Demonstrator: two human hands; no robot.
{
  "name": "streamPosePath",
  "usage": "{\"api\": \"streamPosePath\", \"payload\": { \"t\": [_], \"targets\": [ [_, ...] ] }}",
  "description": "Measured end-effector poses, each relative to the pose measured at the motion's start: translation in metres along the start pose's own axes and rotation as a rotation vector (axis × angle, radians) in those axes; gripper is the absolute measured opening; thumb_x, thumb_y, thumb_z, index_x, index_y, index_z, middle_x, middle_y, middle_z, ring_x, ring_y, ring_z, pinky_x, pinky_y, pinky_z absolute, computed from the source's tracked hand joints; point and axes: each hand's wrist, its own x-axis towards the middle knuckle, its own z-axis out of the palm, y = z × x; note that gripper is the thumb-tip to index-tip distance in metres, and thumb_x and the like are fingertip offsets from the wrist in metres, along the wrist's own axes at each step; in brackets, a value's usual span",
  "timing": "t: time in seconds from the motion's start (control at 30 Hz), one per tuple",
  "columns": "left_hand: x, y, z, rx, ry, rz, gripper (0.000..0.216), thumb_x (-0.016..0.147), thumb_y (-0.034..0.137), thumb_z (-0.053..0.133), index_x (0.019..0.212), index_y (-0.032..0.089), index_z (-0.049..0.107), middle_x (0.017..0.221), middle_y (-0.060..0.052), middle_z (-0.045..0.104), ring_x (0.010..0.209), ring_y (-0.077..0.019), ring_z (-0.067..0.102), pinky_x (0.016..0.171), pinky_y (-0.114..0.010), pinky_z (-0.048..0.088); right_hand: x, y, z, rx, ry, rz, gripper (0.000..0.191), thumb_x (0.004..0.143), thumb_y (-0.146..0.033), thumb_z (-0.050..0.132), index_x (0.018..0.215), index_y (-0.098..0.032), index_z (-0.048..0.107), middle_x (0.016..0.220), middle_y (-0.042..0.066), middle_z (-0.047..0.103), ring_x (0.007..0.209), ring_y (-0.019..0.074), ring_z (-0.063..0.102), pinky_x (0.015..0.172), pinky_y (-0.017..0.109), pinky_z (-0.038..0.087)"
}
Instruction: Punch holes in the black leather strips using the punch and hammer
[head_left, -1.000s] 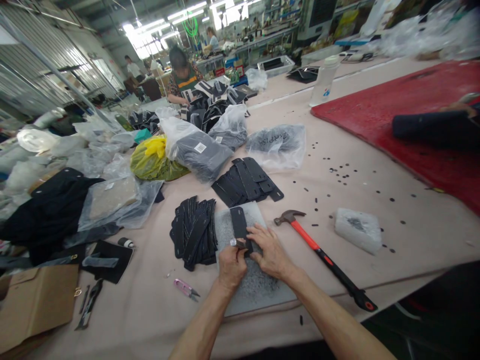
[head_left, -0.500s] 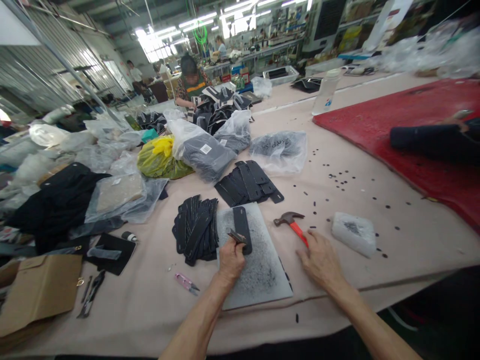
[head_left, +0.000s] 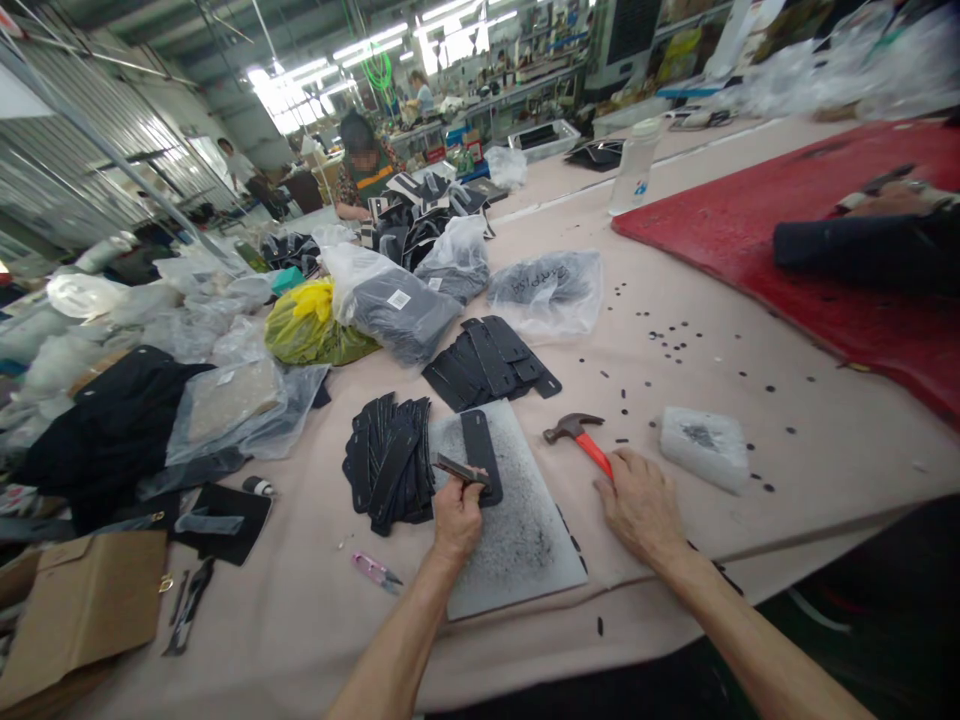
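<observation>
Head view: on the grey board (head_left: 517, 560) lies a black strip (head_left: 480, 435), just beyond the left hand (head_left: 457, 520), whose fingers pinch a metal tool (head_left: 456, 468) covering its near end. Right of the board, the right hand (head_left: 641, 505) curls round a hammer (head_left: 591, 450). Beyond the board, a bag (head_left: 551, 285) bears handwriting, partly legible: "RPISA". Left of it: a strip pile (head_left: 386, 460), pink snips (head_left: 375, 571).

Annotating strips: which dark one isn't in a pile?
The single strip on the pale board, beside the left hand; the others overlap in two piles.
</observation>
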Motion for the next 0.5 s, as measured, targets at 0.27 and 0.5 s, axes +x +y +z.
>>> {"api": "streamPosePath", "payload": {
  "t": [0.27, 0.5],
  "targets": [
    [0.0002, 0.0047, -0.0023, 0.051, -0.041, 0.028, 0.022, 0.088, 0.024, 0.050, 0.096, 0.018, 0.070, 0.097, -0.005, 0.075, 0.095, -0.0204, 0.069, 0.089, -0.034, 0.055, 0.0009, -0.0012, -0.0012, 0.024, 0.008, 0.007, 0.031, 0.089, -0.027, 0.046, 0.118, -0.015, 0.052, 0.119, 0.017, 0.055, 0.102, 0.0318, 0.049, 0.083, 0.045, 0.038],
    [-0.0026, -0.0028, 0.0031, 0.170, -0.024, 0.165, 0.023, 0.088, 0.019, 0.048, 0.099, 0.018, 0.068, 0.100, -0.007, 0.074, 0.099, -0.0218, 0.069, 0.091, -0.036, 0.055, 0.0016, -0.0016, -0.0037, 0.018, -0.007, 0.015, 0.031, 0.089, -0.027, 0.047, 0.118, -0.014, 0.051, 0.119, 0.016, 0.055, 0.101, 0.0315, 0.050, 0.083, 0.044, 0.037]
  ]
}}
